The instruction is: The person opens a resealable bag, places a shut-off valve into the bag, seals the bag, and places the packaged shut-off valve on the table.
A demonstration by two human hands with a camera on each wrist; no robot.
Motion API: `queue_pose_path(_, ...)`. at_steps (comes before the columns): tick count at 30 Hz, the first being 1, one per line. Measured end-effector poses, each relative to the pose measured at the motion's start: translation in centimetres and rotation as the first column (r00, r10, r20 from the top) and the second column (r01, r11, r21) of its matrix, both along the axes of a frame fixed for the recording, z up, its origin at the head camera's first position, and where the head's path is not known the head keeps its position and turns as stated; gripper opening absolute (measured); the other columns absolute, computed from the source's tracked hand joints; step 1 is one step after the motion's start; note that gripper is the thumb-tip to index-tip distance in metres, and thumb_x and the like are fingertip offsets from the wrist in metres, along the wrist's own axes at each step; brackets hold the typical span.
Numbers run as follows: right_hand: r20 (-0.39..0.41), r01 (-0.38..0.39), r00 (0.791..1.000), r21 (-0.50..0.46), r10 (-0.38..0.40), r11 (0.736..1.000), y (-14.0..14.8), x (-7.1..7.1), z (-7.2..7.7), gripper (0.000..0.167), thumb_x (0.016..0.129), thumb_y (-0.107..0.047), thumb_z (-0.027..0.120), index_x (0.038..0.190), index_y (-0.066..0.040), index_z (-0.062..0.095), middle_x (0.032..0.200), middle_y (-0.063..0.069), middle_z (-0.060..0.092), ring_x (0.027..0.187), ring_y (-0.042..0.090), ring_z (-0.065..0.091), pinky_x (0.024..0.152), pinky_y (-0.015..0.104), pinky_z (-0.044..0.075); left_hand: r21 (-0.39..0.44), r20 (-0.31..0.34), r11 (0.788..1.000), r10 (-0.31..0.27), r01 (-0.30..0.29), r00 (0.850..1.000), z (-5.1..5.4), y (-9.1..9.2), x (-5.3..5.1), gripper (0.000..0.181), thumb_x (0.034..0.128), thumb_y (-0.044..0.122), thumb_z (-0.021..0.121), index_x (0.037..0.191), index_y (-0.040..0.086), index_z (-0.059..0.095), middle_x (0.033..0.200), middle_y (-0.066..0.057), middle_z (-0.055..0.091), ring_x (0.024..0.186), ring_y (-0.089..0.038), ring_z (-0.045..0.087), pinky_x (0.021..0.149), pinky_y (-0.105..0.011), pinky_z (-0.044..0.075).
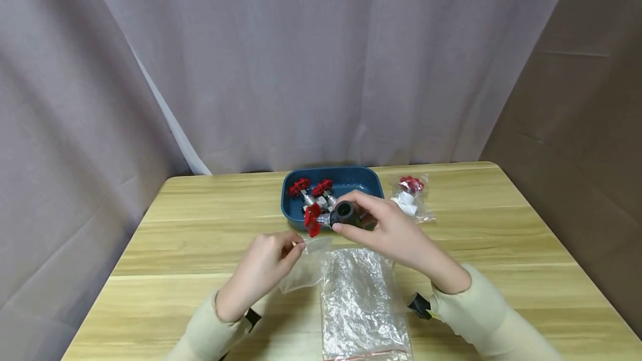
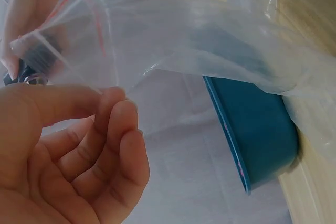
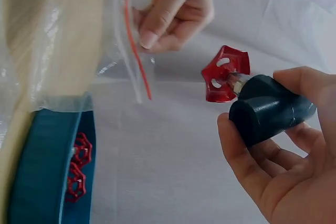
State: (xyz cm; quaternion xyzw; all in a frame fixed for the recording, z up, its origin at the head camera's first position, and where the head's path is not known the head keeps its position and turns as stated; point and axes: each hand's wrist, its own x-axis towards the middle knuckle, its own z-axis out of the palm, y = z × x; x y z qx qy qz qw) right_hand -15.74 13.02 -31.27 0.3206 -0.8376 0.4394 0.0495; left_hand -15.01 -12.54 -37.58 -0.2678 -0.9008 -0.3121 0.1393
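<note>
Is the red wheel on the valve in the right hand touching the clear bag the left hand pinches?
Apart. The right wrist view shows it: curtain is plainly visible between the red wheel and the clear bag.

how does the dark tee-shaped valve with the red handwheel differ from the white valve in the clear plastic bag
The dark tee-shaped valve is held by the right hand, while the white valve lies on the wooden table. The dark valve is unwrapped; the white valve sits inside a clear plastic bag. Both have red handwheels.
</note>
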Motion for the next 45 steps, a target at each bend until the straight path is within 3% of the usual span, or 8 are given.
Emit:
queue_pose_path(7, -0.065, -0.094, 0.993, 0.082, 0.1, 0.992, -0.7, 1.0, -1.2, 0.029, 0.09, -0.024, 0.076, 0.118, -0.022, 0.066, 0.099, -0.011, 0.066, 0.084, 0.008, 0.062, 0.069, 0.028, 0.056, 0.001, 0.024, 1.0, 0.008, -0.008, 1.0, 0.1, 0.1, 0.0, 0.009, 0.0916, 0.006, 0.067, 0.089, 0.012, 0.073, 0.058, 0.014, 0.048, 0.048, 0.002, 0.036, 0.043, -0.02, 0.034)
queue_pose_path(12, -0.14, -0.12, 0.978, 0.209, 0.152, 0.97, -1.4, 1.8, -1.7, 0.03, 0.09, -0.027, 0.074, 0.119, -0.024, 0.066, 0.109, -0.013, 0.064, 0.093, 0.005, 0.059, 0.077, 0.027, 0.054, 0.018, 0.04, 1.0, 0.011, -0.012, 0.999, 0.5, 0.1, 0.1, 0.01, 0.0913, 0.004, 0.068, 0.094, 0.01, 0.075, 0.061, 0.012, 0.055, 0.048, 0.002, 0.039, 0.044, -0.02, 0.036)
queue_pose_path(24, -0.267, -0.058, 0.945, 0.433, 0.19, 0.9, -2.4, 1.6, -1.6, 0.033, 0.086, -0.026, 0.076, 0.118, -0.019, 0.07, 0.1, -0.006, 0.062, 0.078, 0.005, 0.054, 0.066, 0.021, 0.049, 0.011, -0.001, 1.0, 0.013, -0.013, 1.0, 0.5, -0.1, 0.0, 0.006, 0.0933, 0.009, 0.07, 0.092, 0.012, 0.075, 0.057, 0.016, 0.045, 0.048, 0.002, 0.035, 0.044, -0.021, 0.033)
queue_pose_path(27, -0.328, -0.048, 0.914, 0.499, 0.239, 0.865, -2.6, 1.6, -1.6, 0.033, 0.087, -0.026, 0.077, 0.119, -0.02, 0.069, 0.099, -0.005, 0.061, 0.081, 0.007, 0.055, 0.068, 0.022, 0.05, 0.006, -0.012, 1.0, 0.006, -0.006, 1.0, 0.6, -0.1, 0.0, 0.006, 0.0939, 0.01, 0.07, 0.09, 0.013, 0.073, 0.058, 0.016, 0.047, 0.048, 0.002, 0.036, 0.045, -0.021, 0.034)
queue_pose_path(31, -0.433, -0.045, 0.835, 0.562, 0.34, 0.826, -3.1, 1.6, -1.7, 0.038, 0.083, -0.023, 0.083, 0.119, -0.021, 0.07, 0.1, -0.004, 0.061, 0.089, 0.012, 0.058, 0.078, 0.024, 0.052, 0.0, -0.028, 1.0, -0.023, 0.023, 0.999, 0.8, 0.1, 0.1, 0.008, 0.0947, 0.011, 0.07, 0.087, 0.014, 0.072, 0.065, 0.013, 0.058, 0.054, 0.002, 0.045, 0.049, -0.019, 0.04)
queue_pose_path(36, -0.537, -0.032, 0.74, 0.573, 0.405, 0.819, -3.8, 1.7, -2.1, 0.041, 0.079, -0.021, 0.086, 0.117, -0.022, 0.072, 0.11, 0.0, 0.064, 0.098, 0.017, 0.062, 0.09, 0.028, 0.052, 0.011, -0.034, 0.999, -0.049, 0.049, 0.998, 0.9, 0.1, 0.4, 0.01, 0.0954, 0.011, 0.069, 0.087, 0.014, 0.072, 0.07, 0.011, 0.063, 0.058, 0.002, 0.05, 0.053, -0.019, 0.044)
queue_pose_path(41, -0.589, -0.013, 0.699, 0.557, 0.406, 0.831, -4.1, 1.8, -2.7, 0.04, 0.079, -0.021, 0.086, 0.116, -0.022, 0.072, 0.116, 0.004, 0.065, 0.103, 0.019, 0.064, 0.093, 0.031, 0.053, 0.013, -0.045, 0.998, -0.064, 0.065, 0.997, 1.1, 0.1, 0.6, 0.009, 0.0962, 0.013, 0.069, 0.088, 0.014, 0.073, 0.07, 0.012, 0.063, 0.059, 0.003, 0.051, 0.054, -0.018, 0.045)
queue_pose_path(45, -0.6, 0.008, 0.692, 0.563, 0.402, 0.827, -4.2, 1.9, -3.0, 0.04, 0.081, -0.022, 0.085, 0.118, -0.022, 0.071, 0.121, 0.005, 0.065, 0.108, 0.021, 0.064, 0.095, 0.032, 0.052, 0.029, -0.048, 0.997, -0.077, 0.078, 0.996, 1.3, 0.1, 0.8, 0.008, 0.0958, 0.012, 0.069, 0.089, 0.015, 0.073, 0.07, 0.013, 0.062, 0.058, 0.004, 0.05, 0.052, -0.017, 0.044)
